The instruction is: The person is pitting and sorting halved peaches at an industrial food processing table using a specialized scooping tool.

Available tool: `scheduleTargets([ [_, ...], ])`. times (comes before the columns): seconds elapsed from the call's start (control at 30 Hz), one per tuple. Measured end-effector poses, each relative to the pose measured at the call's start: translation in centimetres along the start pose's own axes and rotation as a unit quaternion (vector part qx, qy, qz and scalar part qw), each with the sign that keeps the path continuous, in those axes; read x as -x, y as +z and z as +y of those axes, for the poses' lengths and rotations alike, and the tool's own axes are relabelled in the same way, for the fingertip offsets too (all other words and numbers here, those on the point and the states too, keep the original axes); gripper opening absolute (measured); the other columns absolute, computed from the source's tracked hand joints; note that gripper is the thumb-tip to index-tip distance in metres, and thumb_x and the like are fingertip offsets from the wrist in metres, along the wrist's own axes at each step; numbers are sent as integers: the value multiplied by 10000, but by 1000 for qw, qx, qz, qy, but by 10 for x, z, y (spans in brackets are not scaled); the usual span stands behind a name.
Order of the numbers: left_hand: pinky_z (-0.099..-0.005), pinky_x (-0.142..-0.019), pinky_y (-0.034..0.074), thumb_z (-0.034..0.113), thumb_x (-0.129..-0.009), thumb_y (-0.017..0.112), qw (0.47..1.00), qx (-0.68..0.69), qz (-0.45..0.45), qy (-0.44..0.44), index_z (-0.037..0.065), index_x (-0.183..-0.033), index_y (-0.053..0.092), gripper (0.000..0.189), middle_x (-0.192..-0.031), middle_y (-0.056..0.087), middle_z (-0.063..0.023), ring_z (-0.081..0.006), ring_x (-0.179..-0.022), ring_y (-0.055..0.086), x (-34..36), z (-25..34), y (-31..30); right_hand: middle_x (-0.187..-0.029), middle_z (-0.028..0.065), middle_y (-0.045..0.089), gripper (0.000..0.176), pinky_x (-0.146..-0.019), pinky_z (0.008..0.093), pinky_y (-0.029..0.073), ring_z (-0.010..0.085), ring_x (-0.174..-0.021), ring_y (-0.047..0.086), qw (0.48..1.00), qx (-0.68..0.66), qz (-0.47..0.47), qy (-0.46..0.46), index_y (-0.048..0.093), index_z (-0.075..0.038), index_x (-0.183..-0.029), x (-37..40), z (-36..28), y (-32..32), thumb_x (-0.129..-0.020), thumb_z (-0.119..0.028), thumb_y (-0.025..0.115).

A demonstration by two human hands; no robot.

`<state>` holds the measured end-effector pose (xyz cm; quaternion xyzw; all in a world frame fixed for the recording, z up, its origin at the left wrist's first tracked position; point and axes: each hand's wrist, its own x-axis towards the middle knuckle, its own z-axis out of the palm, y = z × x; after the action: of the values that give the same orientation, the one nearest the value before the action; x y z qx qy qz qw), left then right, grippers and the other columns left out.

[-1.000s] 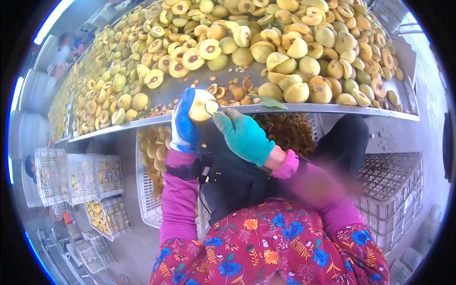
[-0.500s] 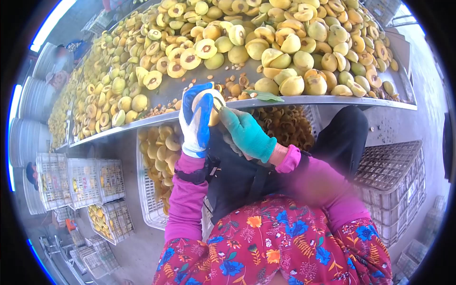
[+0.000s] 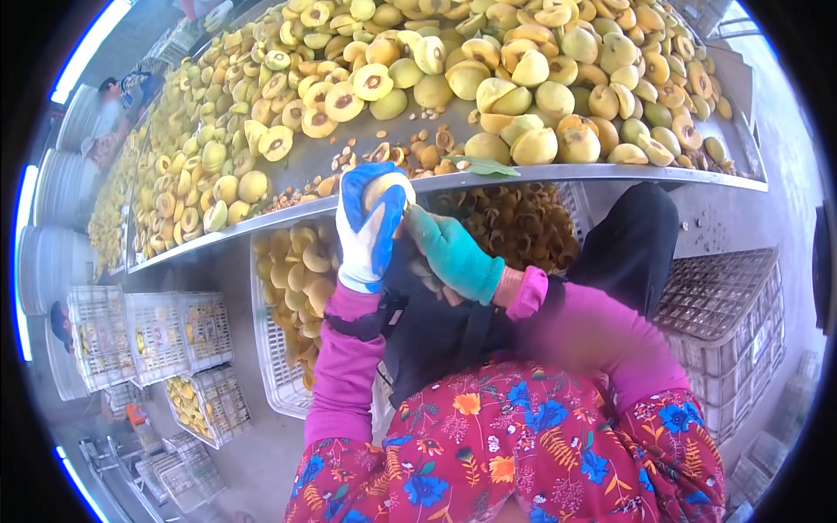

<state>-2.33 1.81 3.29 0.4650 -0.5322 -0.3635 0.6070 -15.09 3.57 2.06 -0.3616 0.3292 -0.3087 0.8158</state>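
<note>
My left hand [image 3: 370,228], in a white and blue glove, is wrapped round a pale yellow peach [image 3: 380,188] at the table's front edge. My right hand [image 3: 455,254], in a teal glove, is closed with thumb and finger against the near side of that peach. Whatever it grips is mostly hidden; a small dark tip shows by the thumb. Beyond both hands, halved peaches [image 3: 372,82] are heaped on the metal table [image 3: 353,139], many with the stone showing. Loose stones and scraps [image 3: 427,152] lie just past my left hand.
Below the table edge, one crate [image 3: 277,370] holds peach halves and another holds browner pieces [image 3: 523,222]. Stacked crates [image 3: 719,336] stand to my right, more crates [image 3: 148,336] to my left. A green leaf [image 3: 486,166] lies on the rim. Other people [image 3: 131,87] are at the far left.
My left hand has turned the peach, so its cut face and the thin dark curved edge on it no longer show. My right hand stays close against it, slightly lower.
</note>
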Motion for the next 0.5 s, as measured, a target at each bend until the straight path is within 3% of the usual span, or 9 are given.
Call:
scheduleTargets([
  [0.03, -253, -780, 454, 99, -808, 613, 999, 6, -25, -36, -11, -1021, 534, 252, -962, 570, -78, -130, -844, 554, 0, 1, -2, -529, 5, 447, 506, -308, 236, 331, 82, -369, 424, 994, 108, 3, -12, 525, -63, -1005, 2, -11, -9, -911, -541, 387],
  [0.1, -257, -777, 452, 110, -804, 595, 988, 64, -83, -109, -10, -1013, 537, 248, -959, 574, -86, -143, -824, 563, -8, -2, -10, -531, 4, 447, 506, -301, 234, 323, 81, -356, 416, 990, 141, 2, 6, 534, -62, -996, -3, -13, -19, -913, -538, 383],
  [0.13, -257, -777, 452, 110, -804, 595, 989, 63, -84, -107, -10, -1013, 537, 248, -959, 574, -86, -143, -824, 563, -8, -3, -11, -533, 3, 448, 506, -295, 231, 314, 79, -344, 409, 984, 175, 0, 21, 543, -61, -986, -4, -14, -22, -915, -535, 380],
  [0.17, -261, -777, 452, 114, -811, 579, 980, 113, -74, -147, -12, -1014, 536, 243, -958, 576, -92, -151, -832, 567, -9, -4, -11, -583, 29, 484, 470, -383, 255, 376, 114, -426, 457, 973, 232, 2, 5, 558, -37, -962, -5, -15, -23, -930, -479, 401],
  [0.2, -265, -777, 453, 119, -818, 563, 966, 164, -62, -191, -15, -1014, 536, 239, -958, 577, -98, -160, -841, 572, -7, -2, -9, -583, 29, 484, 470, -383, 255, 376, 114, -426, 457, 973, 230, 4, 6, 558, -37, -962, -9, -6, -23, -930, -479, 401],
  [0.27, -274, -778, 454, 130, -835, 537, 971, 162, -36, -173, -21, -994, 537, 219, -949, 589, -114, -176, -857, 575, -10, -12, -8, -651, 69, 514, 422, -527, 299, 421, 161, -563, 496, 929, 222, 110, -274, 563, -4, -937, -20, 16, -19, -941, -404, 430],
  [0.33, -285, -795, 451, 149, -842, 549, 980, 177, -8, -86, -18, -973, 540, 213, -940, 600, -117, -181, -861, 574, -14, -21, -10, -682, 92, 529, 404, -587, 318, 421, 183, -618, 499, 947, 199, 111, -225, 560, 8, -936, -12, 5, -10, -943, -376, 436],
  [0.37, -295, -818, 444, 160, -849, 561, 994, 105, -15, -21, -14, -961, 543, 208, -938, 609, -117, -183, -858, 577, -11, -24, -9, -712, 116, 545, 386, -647, 337, 421, 205, -672, 503, 962, 174, 115, -174, 557, 20, -934, -7, -1, -7, -945, -348, 443],
  [0.5, -299, -830, 440, 165, -852, 567, 991, 121, -14, -48, -15, -970, 541, 217, -947, 608, -116, -179, -867, 576, -7, 1, 4, -729, 150, 564, 406, -645, 347, 431, 218, -660, 515, 961, 196, 116, -159, 567, 23, -935, -3, -13, -7, -946, -360, 433],
])
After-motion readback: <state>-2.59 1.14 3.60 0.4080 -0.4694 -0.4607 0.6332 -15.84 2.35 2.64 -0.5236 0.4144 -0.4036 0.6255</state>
